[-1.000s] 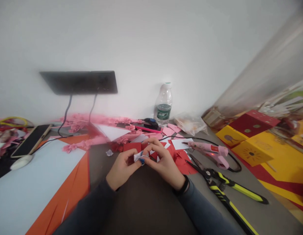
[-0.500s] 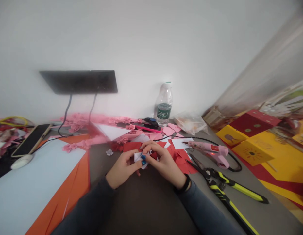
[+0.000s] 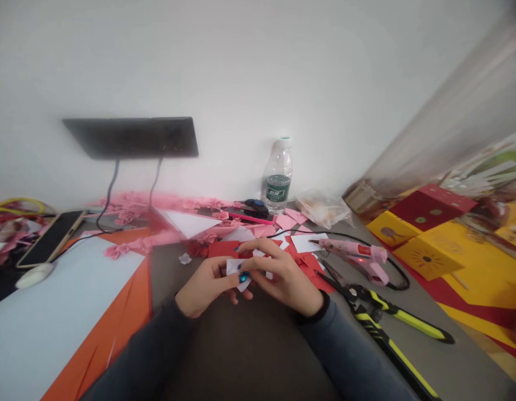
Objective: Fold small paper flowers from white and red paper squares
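A small folded piece of white paper [image 3: 231, 266] is held above the grey table, in front of me. My left hand [image 3: 202, 285] pinches it, with the blue-nailed thumb on top and other fingers curled beneath. From the other side my right hand [image 3: 286, 277] reaches over the paper, its bent fingers against the right part. The right thumb is mostly hidden. Just behind the hands lie red paper pieces [image 3: 223, 249], and a small crumpled white paper flower [image 3: 185, 258] rests to the left.
To the right lie a pink glue gun [image 3: 353, 252] and open yellow-black shears [image 3: 368, 306]. A water bottle [image 3: 278, 177] stands by the wall. Pink paper flowers [image 3: 136, 245], large light-blue sheets [image 3: 61, 317], a phone [image 3: 52, 238] and a mouse [image 3: 35, 275] are left. Yellow and red boxes [image 3: 428, 256] sit far right.
My right hand's fingers have loosened from a tight pinch and spread over the paper. The left hand keeps its hold. The view has shifted slightly.
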{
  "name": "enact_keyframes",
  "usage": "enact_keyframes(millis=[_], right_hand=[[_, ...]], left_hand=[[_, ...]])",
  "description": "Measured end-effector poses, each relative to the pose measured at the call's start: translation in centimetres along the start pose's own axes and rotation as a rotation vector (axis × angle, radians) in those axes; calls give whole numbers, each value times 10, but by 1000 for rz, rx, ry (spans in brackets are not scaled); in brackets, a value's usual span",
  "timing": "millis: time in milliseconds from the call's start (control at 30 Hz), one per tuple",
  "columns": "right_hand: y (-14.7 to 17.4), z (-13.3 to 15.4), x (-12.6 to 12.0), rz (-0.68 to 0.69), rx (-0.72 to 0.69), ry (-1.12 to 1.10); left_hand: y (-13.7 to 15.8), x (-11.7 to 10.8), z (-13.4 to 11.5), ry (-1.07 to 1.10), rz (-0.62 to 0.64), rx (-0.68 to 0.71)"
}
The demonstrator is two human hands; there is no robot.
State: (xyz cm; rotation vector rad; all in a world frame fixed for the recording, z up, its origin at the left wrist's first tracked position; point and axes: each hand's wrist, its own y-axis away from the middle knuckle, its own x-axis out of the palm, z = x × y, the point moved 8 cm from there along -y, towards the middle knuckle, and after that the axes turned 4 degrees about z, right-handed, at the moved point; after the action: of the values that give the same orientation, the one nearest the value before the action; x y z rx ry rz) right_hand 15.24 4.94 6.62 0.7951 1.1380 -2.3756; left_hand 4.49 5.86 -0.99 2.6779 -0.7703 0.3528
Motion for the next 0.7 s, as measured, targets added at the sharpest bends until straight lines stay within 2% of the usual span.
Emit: enact_keyframes(millis=[233, 333, 433, 600, 700], right_hand=[[1, 5, -3, 13, -67, 86], [1, 4, -3, 16, -40, 72], [0, -1, -3, -12, 53, -63], [6, -28, 2, -199, 312, -356], [10, -40, 17, -127, 402, -428]], left_hand=[[-1, -4, -6, 27, -18, 48], [-1, -3, -5, 47, -27, 56], [0, -6, -7, 29, -67, 92], [1, -15, -18, -114, -168, 223], [1, -18, -20, -203, -214, 260]])
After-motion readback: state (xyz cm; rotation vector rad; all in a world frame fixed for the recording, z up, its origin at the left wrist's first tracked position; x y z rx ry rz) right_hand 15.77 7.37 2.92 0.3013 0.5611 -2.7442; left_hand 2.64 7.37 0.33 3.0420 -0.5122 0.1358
